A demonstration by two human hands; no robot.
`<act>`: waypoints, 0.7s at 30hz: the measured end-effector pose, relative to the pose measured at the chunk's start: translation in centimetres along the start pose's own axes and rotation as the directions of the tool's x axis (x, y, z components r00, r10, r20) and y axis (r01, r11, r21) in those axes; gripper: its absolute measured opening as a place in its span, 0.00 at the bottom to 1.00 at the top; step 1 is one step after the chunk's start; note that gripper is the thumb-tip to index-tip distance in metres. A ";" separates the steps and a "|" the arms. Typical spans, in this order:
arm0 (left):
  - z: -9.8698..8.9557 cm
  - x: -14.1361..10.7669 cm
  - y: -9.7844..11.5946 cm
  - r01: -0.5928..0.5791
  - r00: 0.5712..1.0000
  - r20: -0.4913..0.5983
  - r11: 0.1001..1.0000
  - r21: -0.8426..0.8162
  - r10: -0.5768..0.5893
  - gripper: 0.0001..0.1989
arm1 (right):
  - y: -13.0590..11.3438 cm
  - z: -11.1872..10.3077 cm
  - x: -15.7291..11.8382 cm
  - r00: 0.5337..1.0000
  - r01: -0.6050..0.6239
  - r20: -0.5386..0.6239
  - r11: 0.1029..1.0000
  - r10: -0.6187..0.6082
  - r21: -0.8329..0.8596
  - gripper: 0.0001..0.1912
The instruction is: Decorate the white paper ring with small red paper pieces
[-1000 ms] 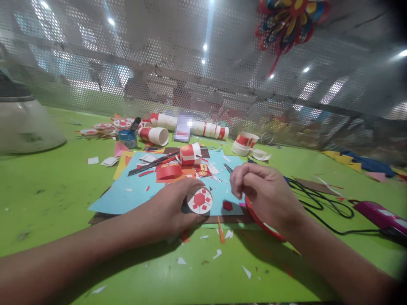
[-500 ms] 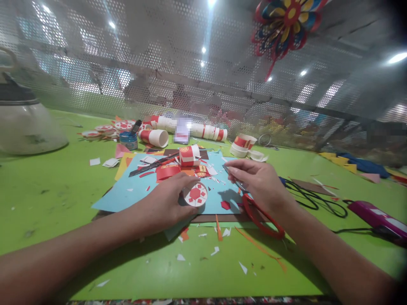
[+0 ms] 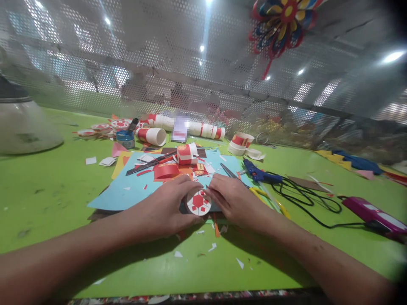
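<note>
The round disc (image 3: 198, 202) between the two hands looks like white paper with matt red paper shapes stuck on its face. Beneath it lies a smooth, matt sheet of light blue paper (image 3: 127, 192), littered with red and white paper scraps. The table top (image 3: 54, 186) is a matt green surface, scuffed and marked in places. Paper cups (image 3: 152, 136) in red and white lie behind. The glue gun (image 3: 259, 174) is blue plastic, its cable (image 3: 305, 203) black and slightly shiny. The screen (image 3: 159, 63) behind is perforated metal with a dull sheen.

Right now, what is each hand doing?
Left hand: closed on the paper cup.
Right hand: fingers touching the cup; grip unclear.
</note>
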State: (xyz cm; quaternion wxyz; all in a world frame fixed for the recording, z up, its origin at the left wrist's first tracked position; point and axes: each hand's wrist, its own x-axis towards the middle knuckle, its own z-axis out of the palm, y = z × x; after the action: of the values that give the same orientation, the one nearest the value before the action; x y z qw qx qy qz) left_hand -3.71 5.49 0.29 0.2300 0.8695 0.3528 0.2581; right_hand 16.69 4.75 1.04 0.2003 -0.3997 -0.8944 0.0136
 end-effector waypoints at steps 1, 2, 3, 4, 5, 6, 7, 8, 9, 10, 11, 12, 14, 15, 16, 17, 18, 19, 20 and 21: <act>0.0 0.0 0.0 0.002 1.000 0.009 1.000 0.005 -0.002 0.14 | 0.1 -0.1 0.0 0.999 0.011 -0.033 1.000 -0.010 0.015 0.14; -0.1 0.0 0.0 0.003 1.000 0.016 1.000 0.013 -0.003 0.14 | 0.4 -0.3 0.1 0.997 0.005 -0.077 1.000 -0.002 0.029 0.13; -0.1 0.0 -0.1 0.006 1.000 0.018 1.000 0.020 -0.006 0.15 | 0.8 -0.6 0.1 0.990 -0.029 -0.140 0.998 0.035 0.049 0.13; -0.1 0.0 -0.2 0.016 1.000 0.011 1.000 0.020 -0.017 0.16 | 1.3 -0.9 0.2 0.972 -0.085 -0.215 0.994 0.098 0.071 0.13; -0.1 0.0 -0.3 0.026 1.000 0.004 1.000 0.018 -0.026 0.18 | 2.1 -1.4 0.3 0.938 -0.159 -0.294 0.982 0.183 0.103 0.13; -0.1 0.1 -0.3 0.034 0.999 -0.003 0.999 0.016 -0.034 0.20 | 3.0 -2.0 0.4 0.866 -0.254 -0.399 0.952 0.303 0.171 0.15; -0.1 0.1 -0.4 0.041 0.999 -0.008 0.999 0.015 -0.041 0.22 | 4.2 -2.7 0.5 0.808 -0.307 -0.462 0.931 0.365 0.198 0.15; -0.1 0.2 -0.5 0.046 0.999 -0.011 0.999 0.017 -0.046 0.24 | 5.4 -3.4 0.5 0.754 -0.345 -0.513 0.912 0.409 0.220 0.12; -0.2 0.3 -0.6 0.048 0.999 -0.016 0.999 0.021 -0.048 0.25 | 6.7 -4.2 0.4 0.690 -0.380 -0.564 0.891 0.453 0.249 0.11; -0.2 0.3 -0.6 0.051 0.998 -0.025 0.998 0.025 -0.050 0.25 | 8.0 -4.8 0.3 0.628 -0.407 -0.603 0.868 0.492 0.285 0.10; -0.2 0.3 -0.7 0.054 0.998 -0.037 0.998 0.027 -0.053 0.25 | 9.2 -5.4 0.2 0.567 -0.422 -0.634 0.846 0.526 0.326 0.09; -0.2 0.3 -0.7 0.057 0.997 -0.047 0.998 0.027 -0.056 0.24 | 10.2 -5.8 0.0 0.509 -0.426 -0.657 0.826 0.556 0.369 0.09; -0.2 0.3 -0.9 0.057 0.997 -0.063 0.998 0.031 -0.055 0.23 | 11.8 -6.1 -0.2 0.436 -0.413 -0.674 0.798 0.597 0.440 0.10; -0.2 0.3 -1.0 0.054 0.996 -0.070 0.998 0.038 -0.051 0.23 | 12.3 -6.1 -0.2 0.418 -0.403 -0.672 0.788 0.611 0.466 0.11; -0.2 0.3 -1.0 0.049 0.996 -0.076 0.998 0.047 -0.045 0.23 | 12.6 -5.9 -0.1 0.411 -0.393 -0.667 0.781 0.621 0.485 0.12; -0.2 0.4 -1.1 0.044 0.996 -0.080 0.997 0.055 -0.040 0.23 | 12.8 -5.7 -0.1 0.412 -0.384 -0.660 0.776 0.628 0.499 0.13; -0.2 0.4 -1.2 0.042 0.996 -0.084 0.997 0.061 -0.037 0.23 | 13.0 -5.5 0.1 0.420 -0.378 -0.651 0.774 0.632 0.508 0.14; -0.2 0.4 -1.3 0.044 0.995 -0.089 0.997 0.064 -0.038 0.23 | 13.0 -5.2 0.2 0.432 -0.375 -0.641 0.773 0.634 0.512 0.16; -0.2 0.5 -1.3 0.047 0.995 -0.092 0.997 0.065 -0.041 0.23 | 13.0 -4.9 0.3 0.449 -0.374 -0.630 0.773 0.634 0.512 0.17; -0.2 0.5 -1.3 0.052 0.995 -0.094 0.996 0.066 -0.045 0.23 | 12.9 -4.7 0.4 0.467 -0.377 -0.618 0.774 0.633 0.508 0.19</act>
State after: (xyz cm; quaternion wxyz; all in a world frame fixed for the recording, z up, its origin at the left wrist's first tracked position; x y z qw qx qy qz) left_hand -4.16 6.78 -0.18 0.1897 0.8551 0.3927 0.2804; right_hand 27.35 13.16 3.09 0.6018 -0.5799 -0.5478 0.0393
